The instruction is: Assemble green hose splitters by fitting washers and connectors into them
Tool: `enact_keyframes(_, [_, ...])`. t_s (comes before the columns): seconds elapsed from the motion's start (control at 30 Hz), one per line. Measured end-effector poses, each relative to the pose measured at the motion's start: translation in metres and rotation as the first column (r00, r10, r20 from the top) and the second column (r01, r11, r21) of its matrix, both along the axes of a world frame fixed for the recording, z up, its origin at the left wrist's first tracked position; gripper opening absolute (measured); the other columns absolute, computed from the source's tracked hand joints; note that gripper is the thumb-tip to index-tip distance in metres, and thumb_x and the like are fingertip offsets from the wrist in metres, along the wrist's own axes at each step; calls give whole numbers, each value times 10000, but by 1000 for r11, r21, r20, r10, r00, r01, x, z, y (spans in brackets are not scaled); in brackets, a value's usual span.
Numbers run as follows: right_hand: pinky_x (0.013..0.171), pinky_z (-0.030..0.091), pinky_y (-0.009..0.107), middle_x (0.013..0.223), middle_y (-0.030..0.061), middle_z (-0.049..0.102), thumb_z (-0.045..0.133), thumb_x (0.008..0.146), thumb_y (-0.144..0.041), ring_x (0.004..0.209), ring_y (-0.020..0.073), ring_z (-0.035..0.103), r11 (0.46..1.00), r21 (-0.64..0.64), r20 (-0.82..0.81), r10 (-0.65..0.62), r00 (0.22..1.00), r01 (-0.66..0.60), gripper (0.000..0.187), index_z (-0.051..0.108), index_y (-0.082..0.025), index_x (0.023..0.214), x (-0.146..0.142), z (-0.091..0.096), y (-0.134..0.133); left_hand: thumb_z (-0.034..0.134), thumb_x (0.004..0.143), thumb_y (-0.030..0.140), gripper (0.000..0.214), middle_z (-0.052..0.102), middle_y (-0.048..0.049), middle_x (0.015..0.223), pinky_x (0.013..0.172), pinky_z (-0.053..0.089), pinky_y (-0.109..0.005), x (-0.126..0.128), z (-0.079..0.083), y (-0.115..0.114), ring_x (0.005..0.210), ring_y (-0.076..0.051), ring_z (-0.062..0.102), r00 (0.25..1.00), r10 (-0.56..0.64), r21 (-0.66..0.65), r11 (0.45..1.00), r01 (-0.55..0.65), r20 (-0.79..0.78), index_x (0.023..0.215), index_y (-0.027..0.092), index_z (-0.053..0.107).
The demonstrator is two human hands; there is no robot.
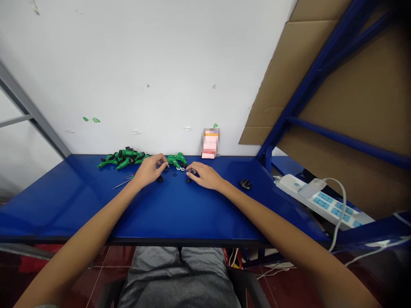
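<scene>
My left hand [150,169] is closed in a pinch at the fingertips, where a small black part [166,167] shows. My right hand [206,175] hovers low over the table with curved fingers, thumb and forefinger a little apart. Just below its thumb lies a small black piece [188,181]. Between the hands are white rings [179,168], a thin black ring [175,175] and green plastic fittings [176,159]. A thicker black ring [159,179] rests below my left fingertips. Beside my left wrist lies a screwdriver [122,183], its handle partly hidden.
A pile of green fittings with black ends [123,157] lies at the back left of the blue table [186,209]. A black rounded object [246,184] sits to the right. Against the wall leans a blurred pink packet [210,144]. A white power strip [316,197] with cables lies far right.
</scene>
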State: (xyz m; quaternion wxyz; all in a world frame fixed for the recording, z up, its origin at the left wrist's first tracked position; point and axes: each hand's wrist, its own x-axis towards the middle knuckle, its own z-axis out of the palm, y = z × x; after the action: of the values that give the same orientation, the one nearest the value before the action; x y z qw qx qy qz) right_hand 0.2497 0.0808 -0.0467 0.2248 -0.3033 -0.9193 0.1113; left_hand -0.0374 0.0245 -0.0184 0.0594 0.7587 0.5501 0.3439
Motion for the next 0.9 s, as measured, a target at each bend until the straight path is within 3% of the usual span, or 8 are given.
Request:
enact_keyframes(0.07, [907,529,368,1141,86,738,574,1091,-334,998,227,696,1000,2,-7,1,1000,-1,202,689,-212,1204,0,-1,1,632,949,314,117,664,-9,773,729,451,-309,-3,0,1,718,-190,612,997,75,31,997,-75,-1,882,219,619])
enact_keyframes(0.17, [902,530,367,1121,81,725,576,1088,-333,991,226,691,1000,12,-8,1,1000,-1,192,683,-218,1198,1,-4,3,631,941,331,154,656,-21,806,735,441,-314,-10,-3,5,748,-194,606,996,86,54,995,-85,-19,840,219,601])
enact_keyframes(0.4, [897,537,374,1182,87,699,568,1084,-333,978,220,701,1000,-3,-16,3,1000,-3,210,665,-217,1231,5,-5,6,670,920,308,83,647,20,688,703,440,-300,-14,-8,9,660,-183,614,996,90,-65,994,-92,-23,918,225,661])
enact_keyframes(0.67, [913,530,381,1173,89,707,577,1075,-316,1020,241,697,1000,7,-7,18,1000,-18,190,666,-215,1208,5,-4,5,629,982,334,182,767,-41,830,758,492,-322,-16,-10,12,759,-221,692,992,24,-87,996,-35,-127,991,204,757])
enact_keyframes(0.9, [918,530,385,1160,90,714,585,1073,-307,1045,249,694,1000,4,1,17,1000,-17,179,671,-216,1201,5,-4,5,575,1018,356,328,831,-86,1133,880,561,-357,-14,-13,12,914,-246,748,972,-157,-152,980,131,-176,1131,201,841])
